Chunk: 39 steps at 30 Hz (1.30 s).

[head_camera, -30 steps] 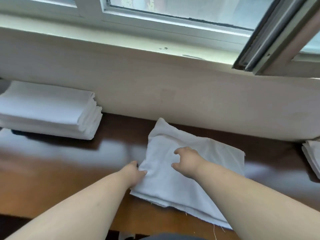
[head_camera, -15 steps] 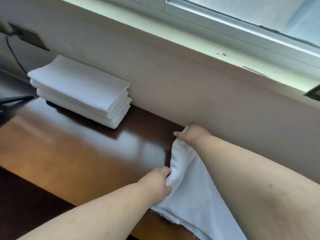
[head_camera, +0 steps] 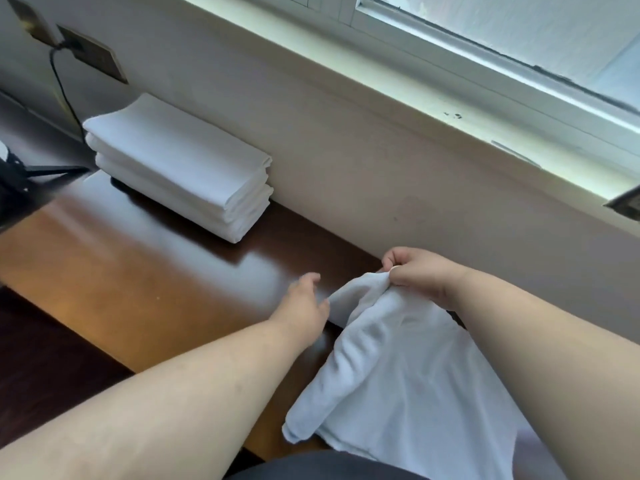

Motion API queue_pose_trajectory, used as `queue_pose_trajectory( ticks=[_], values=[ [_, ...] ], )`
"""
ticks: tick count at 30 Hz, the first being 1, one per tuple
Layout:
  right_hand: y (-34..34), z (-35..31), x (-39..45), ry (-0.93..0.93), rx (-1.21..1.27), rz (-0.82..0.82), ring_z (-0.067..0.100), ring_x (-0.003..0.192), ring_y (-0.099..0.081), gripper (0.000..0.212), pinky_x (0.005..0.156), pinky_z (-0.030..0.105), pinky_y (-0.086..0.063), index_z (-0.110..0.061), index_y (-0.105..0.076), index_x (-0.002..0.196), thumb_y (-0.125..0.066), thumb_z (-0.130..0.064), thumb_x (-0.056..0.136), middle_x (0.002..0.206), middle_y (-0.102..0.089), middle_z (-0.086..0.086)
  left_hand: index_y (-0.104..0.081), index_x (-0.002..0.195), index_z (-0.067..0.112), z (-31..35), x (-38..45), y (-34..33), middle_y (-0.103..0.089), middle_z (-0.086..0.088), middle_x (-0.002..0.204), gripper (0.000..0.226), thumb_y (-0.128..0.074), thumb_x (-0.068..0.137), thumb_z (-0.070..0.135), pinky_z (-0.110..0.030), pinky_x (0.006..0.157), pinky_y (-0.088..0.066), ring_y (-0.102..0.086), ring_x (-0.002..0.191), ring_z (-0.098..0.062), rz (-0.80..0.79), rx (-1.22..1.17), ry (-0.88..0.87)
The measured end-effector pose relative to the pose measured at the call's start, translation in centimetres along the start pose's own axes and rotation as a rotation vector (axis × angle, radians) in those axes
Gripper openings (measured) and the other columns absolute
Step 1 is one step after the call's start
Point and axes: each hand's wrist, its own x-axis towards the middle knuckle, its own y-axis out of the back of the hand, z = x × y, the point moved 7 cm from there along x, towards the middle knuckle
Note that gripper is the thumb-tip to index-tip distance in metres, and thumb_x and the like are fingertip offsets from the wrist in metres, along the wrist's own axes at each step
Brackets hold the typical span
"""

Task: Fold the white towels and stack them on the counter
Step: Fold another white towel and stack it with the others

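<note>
A white towel (head_camera: 408,372) hangs lifted off the brown counter (head_camera: 138,282), bunched and drooping toward the near edge. My right hand (head_camera: 415,271) pinches its top corner near the wall. My left hand (head_camera: 306,306) hovers just left of the towel with relaxed fingers, beside the cloth and holding nothing. A stack of folded white towels (head_camera: 187,168) lies on the counter at the back left, against the wall.
A beige wall (head_camera: 346,161) runs behind the counter, under a window sill (head_camera: 450,109). Wall sockets (head_camera: 93,53) with a black cable sit at the upper left. A dark tripod-like object (head_camera: 20,174) stands at the left edge.
My right hand has lifted the towel's corner up off the counter. My left hand has let go of the towel's edge and moved slightly left. The view has swung left.
</note>
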Motion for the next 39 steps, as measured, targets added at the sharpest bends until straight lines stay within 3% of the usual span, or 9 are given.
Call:
queue_pose_trajectory(
  ticks=[3,6,9,13,16,21,25,28,39],
  values=[
    [0.2,1.0,-0.9,-0.017,0.106,-0.051,0.018,0.060,-0.041,0.019,0.052,0.027,-0.033,-0.027,-0.055,0.063,-0.045,-0.010,0.062,0.079,-0.061,0.004,-0.031,0.148,0.038,1.4,1.5,-1.3,-0.036,0.010,0.141,0.082,-0.073,0.078,0.036,-0.032,0.102,-0.044,-0.044,0.128,-0.013,-0.180,0.065,-0.084],
    [0.9,1.9,-1.5,-0.026,0.124,-0.075,0.019,0.060,-0.041,0.020,0.051,0.027,-0.033,-0.027,-0.056,0.062,-0.047,-0.009,0.063,0.082,-0.055,0.009,-0.062,0.092,0.035,3.5,1.8,-1.9,-0.060,0.014,0.096,0.015,-0.066,0.077,0.037,-0.031,0.072,-0.055,-0.062,0.091,-0.016,-0.257,0.271,-0.224],
    [2.2,1.9,-2.1,-0.035,-0.114,-0.054,0.021,0.061,-0.045,0.018,0.056,0.032,-0.036,-0.025,-0.058,0.067,-0.048,-0.010,0.065,0.073,-0.054,0.004,-0.055,0.090,0.029,4.7,0.9,-0.3,-0.063,0.006,0.086,0.008,-0.049,0.085,0.028,-0.035,0.073,-0.053,-0.061,0.083,-0.019,-0.174,0.291,-0.221],
    [2.8,-0.1,-2.5,-0.052,-0.590,-0.077,0.014,0.095,-0.065,0.032,0.081,0.030,-0.054,-0.035,-0.060,0.103,-0.053,-0.018,0.078,0.109,-0.068,-0.011,-0.057,0.099,0.031,7.4,-1.0,2.8,-0.063,0.008,0.086,0.017,-0.050,0.084,0.026,-0.029,0.069,-0.049,-0.059,0.083,-0.018,-0.099,0.287,-0.283],
    [-0.6,-4.2,-3.1,0.073,-0.679,-0.198,0.011,0.112,-0.060,0.072,0.093,0.028,-0.049,-0.039,-0.041,0.141,-0.068,-0.037,0.075,0.129,-0.057,-0.017,-0.062,0.098,0.031,9.1,-1.8,4.4,-0.063,0.009,0.083,0.017,-0.053,0.084,0.029,-0.027,0.063,-0.046,-0.059,0.080,-0.014,-0.094,0.325,-0.315],
    [-4.7,-10.2,-1.9,0.366,-0.784,0.004,0.023,0.092,-0.062,0.046,0.077,0.035,-0.051,-0.022,-0.044,0.101,-0.078,-0.037,0.074,0.100,-0.061,-0.003,-0.061,0.096,0.023,11.3,-2.0,7.6,-0.065,0.004,0.088,0.015,-0.061,0.086,0.035,-0.028,0.069,-0.047,-0.062,0.087,-0.018,0.028,0.328,-0.360],
    [-4.1,-11.7,-2.0,0.368,-0.782,-0.049,0.024,0.082,-0.061,0.013,0.063,0.031,-0.042,-0.019,-0.061,0.091,-0.064,-0.031,0.089,0.085,-0.064,0.001,-0.047,0.112,0.034,8.2,-2.1,10.6,-0.062,0.010,0.098,0.048,-0.078,0.077,0.041,-0.019,0.076,-0.047,-0.061,0.091,-0.005,0.105,-0.174,-0.277],
    [-3.4,-12.1,-2.3,0.343,-0.527,-0.079,0.016,0.082,-0.063,0.014,0.067,0.029,-0.046,-0.026,-0.068,0.094,-0.063,-0.039,0.091,0.089,-0.069,-0.003,-0.051,0.121,0.029,4.5,-2.4,9.2,-0.068,0.008,0.106,0.050,-0.079,0.080,0.032,-0.021,0.081,-0.053,-0.066,0.097,-0.007,-0.067,-0.387,-0.191],
    [-3.3,-11.4,2.4,0.225,-0.173,0.029,0.020,0.097,-0.070,0.019,0.092,0.039,-0.055,-0.033,-0.070,0.098,-0.061,-0.048,0.090,0.101,-0.074,-0.005,-0.060,0.103,0.032,-7.4,-3.0,10.7,-0.067,0.010,0.105,0.035,-0.075,0.077,0.050,-0.026,0.079,-0.050,-0.063,0.093,-0.008,-0.237,0.055,0.159]
  ],
)
